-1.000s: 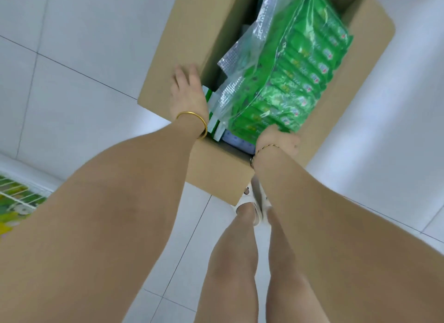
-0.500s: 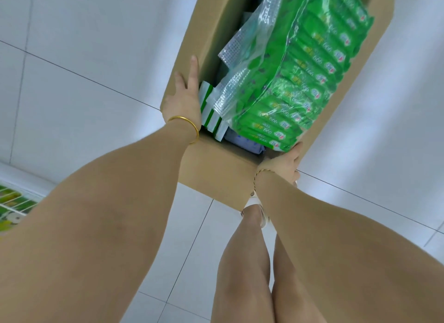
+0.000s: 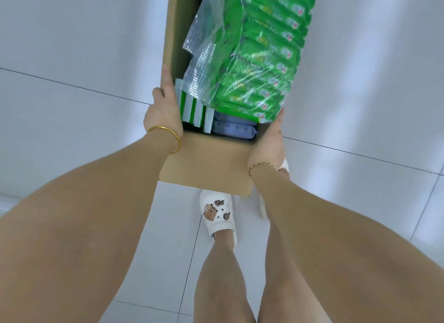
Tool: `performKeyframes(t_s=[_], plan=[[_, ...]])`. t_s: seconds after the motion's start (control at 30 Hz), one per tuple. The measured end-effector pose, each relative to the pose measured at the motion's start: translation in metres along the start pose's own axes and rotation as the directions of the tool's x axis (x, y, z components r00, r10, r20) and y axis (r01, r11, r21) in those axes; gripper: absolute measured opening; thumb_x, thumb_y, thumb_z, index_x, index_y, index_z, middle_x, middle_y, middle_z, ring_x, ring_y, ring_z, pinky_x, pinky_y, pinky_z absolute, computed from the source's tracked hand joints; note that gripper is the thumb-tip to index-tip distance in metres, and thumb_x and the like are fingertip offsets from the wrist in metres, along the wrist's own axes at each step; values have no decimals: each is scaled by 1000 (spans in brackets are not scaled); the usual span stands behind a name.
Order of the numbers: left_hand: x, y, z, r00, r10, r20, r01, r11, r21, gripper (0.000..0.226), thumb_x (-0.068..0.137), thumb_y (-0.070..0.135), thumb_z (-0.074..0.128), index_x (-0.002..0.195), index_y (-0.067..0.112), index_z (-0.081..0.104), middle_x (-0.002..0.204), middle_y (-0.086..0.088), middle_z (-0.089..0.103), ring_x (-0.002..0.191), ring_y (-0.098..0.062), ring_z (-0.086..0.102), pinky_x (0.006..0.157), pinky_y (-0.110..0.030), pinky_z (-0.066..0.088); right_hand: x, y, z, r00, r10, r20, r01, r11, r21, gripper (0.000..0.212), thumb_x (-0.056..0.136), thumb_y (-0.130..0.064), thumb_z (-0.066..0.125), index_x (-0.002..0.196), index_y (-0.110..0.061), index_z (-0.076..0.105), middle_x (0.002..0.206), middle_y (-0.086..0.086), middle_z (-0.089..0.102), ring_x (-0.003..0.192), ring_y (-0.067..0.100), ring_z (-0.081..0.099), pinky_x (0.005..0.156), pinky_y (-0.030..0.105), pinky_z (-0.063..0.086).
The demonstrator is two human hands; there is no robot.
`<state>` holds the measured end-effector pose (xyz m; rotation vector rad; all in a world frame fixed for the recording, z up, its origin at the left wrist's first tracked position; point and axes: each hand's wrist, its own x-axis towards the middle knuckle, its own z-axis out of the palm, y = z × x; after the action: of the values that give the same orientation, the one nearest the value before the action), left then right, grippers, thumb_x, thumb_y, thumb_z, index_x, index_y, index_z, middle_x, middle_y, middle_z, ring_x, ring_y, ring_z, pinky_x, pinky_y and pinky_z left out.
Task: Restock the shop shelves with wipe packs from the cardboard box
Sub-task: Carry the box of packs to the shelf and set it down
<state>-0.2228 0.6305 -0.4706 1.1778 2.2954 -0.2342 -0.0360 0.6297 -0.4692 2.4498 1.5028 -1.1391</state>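
Note:
An open cardboard box (image 3: 206,161) is in front of me over the white floor. A clear-wrapped bundle of green wipe packs (image 3: 264,58) stands up out of it. White-and-green packs (image 3: 192,108) and pale blue packs (image 3: 233,128) lie lower inside, at the near end. My left hand (image 3: 163,111) grips the rim of the box's left wall near the near corner. My right hand (image 3: 271,140) presses flat against the outside of the right wall, its fingertips beside the bottom of the green bundle.
Bubble wrap (image 3: 201,58) fills the left side of the box. My feet in white clogs (image 3: 217,214) stand just behind the box's near wall. White floor tiles (image 3: 72,58) lie all around. No shelf is in view.
My right hand left the bottom of the green bundle and now lies on the box's right wall. The box has moved further from me. The shelf corner at far left has dropped out of view.

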Motion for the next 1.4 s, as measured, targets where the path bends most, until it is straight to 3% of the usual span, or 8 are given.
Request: performKeyframes(t_s=[0.1,0.23,0.33,0.43,0.77,0.93,1.13,1.4], plan=[[-26,-17,15,1000,23,14,-23,1000,-13,101,76,-18,43,148,20,-16,132,-15,36,82,-40,58,75,-46,48,-21,22,10,998,-50,-28,49,999,-16,81,89,8,36,150,-24,-5,148,2,36,109,30,57,87,37,44],[-68,-32,42,999,10,-32,-9,1000,8,99,76,-18,41,149,23,-13,138,-16,31,75,-39,54,73,-45,46,-54,59,24,994,-104,-30,104,994,20,81,86,11,33,150,-24,-3,156,-3,22,110,30,56,86,37,45],[-102,-43,66,997,7,-71,-6,1000,5,98,76,-19,39,149,25,-10,142,-16,29,69,-35,47,70,-44,45,-80,92,34,989,-134,-55,138,987,83,78,87,8,32,150,-25,1,155,-2,24,115,30,53,92,38,44],[-140,-54,88,996,2,-91,-6,999,-38,97,76,-19,39,149,23,-9,144,-14,28,72,-37,52,69,-45,47,-102,120,38,993,-104,-57,108,991,74,71,90,5,32,150,-22,5,154,0,27,122,31,49,100,38,40],[-255,-106,144,996,88,-20,-87,996,34,89,76,-16,36,149,28,9,150,-18,16,68,-33,46,63,-39,41,-195,205,64,992,-91,-87,92,996,8,79,87,8,31,150,-28,-2,134,5,49,98,32,57,85,37,42],[-315,-140,175,998,60,15,-60,998,14,84,76,-14,34,147,27,16,151,-17,13,75,-35,48,76,-42,46,-249,253,79,995,-87,-56,88,996,10,80,87,6,31,149,-31,-2,132,4,48,99,30,56,85,36,42],[-388,-182,222,1000,25,18,-26,999,40,87,76,-15,35,147,31,14,149,-19,14,72,-33,44,67,-38,39,-307,312,104,987,-161,-29,159,985,-70,83,86,11,31,149,-31,-2,123,9,50,76,23,44,71,33,36],[-466,-244,269,1000,-8,-12,8,997,73,86,80,-14,39,148,29,8,146,-23,19,68,-31,42,66,-38,39,-386,375,146,976,-216,-14,212,965,-155,84,85,14,32,150,-26,-4,134,9,45,91,37,58,72,37,38]])
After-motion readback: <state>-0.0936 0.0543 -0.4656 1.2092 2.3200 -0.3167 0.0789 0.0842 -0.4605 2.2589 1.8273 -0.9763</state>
